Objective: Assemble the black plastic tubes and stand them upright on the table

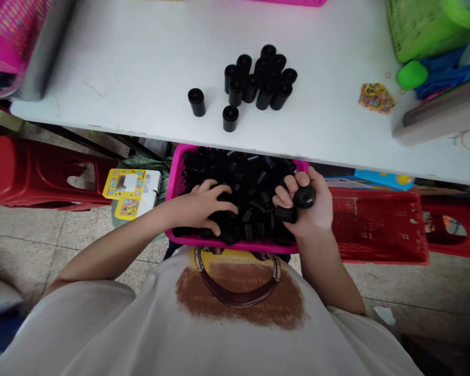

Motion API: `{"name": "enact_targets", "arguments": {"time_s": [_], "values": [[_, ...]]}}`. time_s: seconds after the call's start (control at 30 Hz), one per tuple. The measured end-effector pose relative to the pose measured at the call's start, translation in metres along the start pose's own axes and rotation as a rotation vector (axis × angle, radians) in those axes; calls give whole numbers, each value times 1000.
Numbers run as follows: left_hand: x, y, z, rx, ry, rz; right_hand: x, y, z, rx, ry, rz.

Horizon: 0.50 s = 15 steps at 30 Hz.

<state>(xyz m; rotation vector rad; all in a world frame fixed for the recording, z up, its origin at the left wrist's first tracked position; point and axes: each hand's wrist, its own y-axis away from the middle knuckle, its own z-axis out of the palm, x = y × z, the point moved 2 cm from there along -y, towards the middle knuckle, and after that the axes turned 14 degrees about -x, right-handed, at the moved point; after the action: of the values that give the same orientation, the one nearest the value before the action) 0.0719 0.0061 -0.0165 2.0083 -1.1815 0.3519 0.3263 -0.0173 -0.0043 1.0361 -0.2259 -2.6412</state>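
A pink basket (174, 183) full of small black plastic cylinders (260, 196) sits in front of me, against the table's front edge. My left hand (210, 206) reaches over its left half, fingers spread and touching the pile. At the right rim, my right hand (317, 201) is turned palm up, with its fingers curled around a black plastic cylinder (304, 197). A second black cylinder (285, 214) lies by the heel of this hand; I cannot tell if it is held too. On the white table, several like cylinders (265, 96) stand upright in a cluster, with two apart (197, 102).
The white table (133, 68) spans the far side. Small yellow cards (376, 97) and a green basket (419, 31) are at its right. Below stand a red crate (379, 250), a red stool (35, 167) and a yellow-and-white carton (135, 190). A pink basket (11, 31) is far left.
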Motion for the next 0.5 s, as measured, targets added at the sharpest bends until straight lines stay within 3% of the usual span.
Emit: {"name": "enact_targets", "arguments": {"time_s": [0.2,0.5], "values": [[-3,-3,1,69,113,172,11,0,6,-9,25,-63],[4,-8,-6,295,222,130,14,7,44,89,394,-373]]}}
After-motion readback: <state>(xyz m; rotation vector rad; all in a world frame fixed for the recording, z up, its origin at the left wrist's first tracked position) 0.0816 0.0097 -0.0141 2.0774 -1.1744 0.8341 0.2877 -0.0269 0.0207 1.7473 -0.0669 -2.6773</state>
